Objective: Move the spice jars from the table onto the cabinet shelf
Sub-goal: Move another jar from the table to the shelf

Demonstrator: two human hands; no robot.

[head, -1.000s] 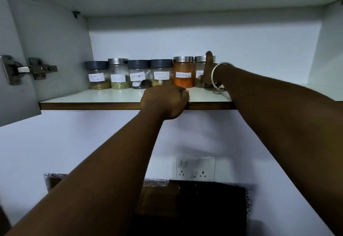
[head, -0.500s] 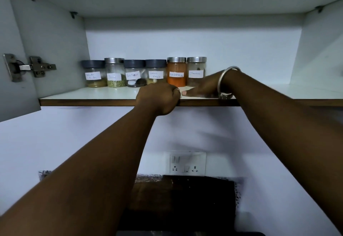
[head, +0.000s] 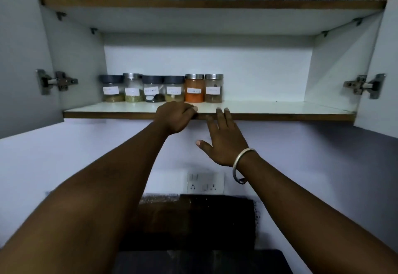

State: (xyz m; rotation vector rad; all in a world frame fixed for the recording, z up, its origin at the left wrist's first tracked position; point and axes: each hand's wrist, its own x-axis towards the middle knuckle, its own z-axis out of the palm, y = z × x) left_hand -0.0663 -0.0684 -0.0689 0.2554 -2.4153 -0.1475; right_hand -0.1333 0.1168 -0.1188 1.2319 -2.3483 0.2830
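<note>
Several labelled spice jars stand in a row at the back left of the white cabinet shelf (head: 280,108). The row runs from a dark-lidded jar (head: 111,89) to an orange-filled jar (head: 194,89) and a steel-lidded jar (head: 213,89) at its right end. My left hand (head: 174,118) is curled over the shelf's front edge, just in front of the jars. Lower down, my right hand (head: 224,142) is spread open with nothing in it, its fingertips at the shelf's edge. It wears a metal bangle at the wrist.
Both cabinet doors hang open, the left door (head: 19,58) and the right door (head: 385,69), each with a metal hinge. An upper shelf (head: 215,4) lies above. A wall socket (head: 205,182) and a dark surface (head: 193,226) sit below.
My right hand has let go of the rightmost jar and drawn back off the shelf, down to its edge. The view has pulled back. My left hand has stayed on the edge.
</note>
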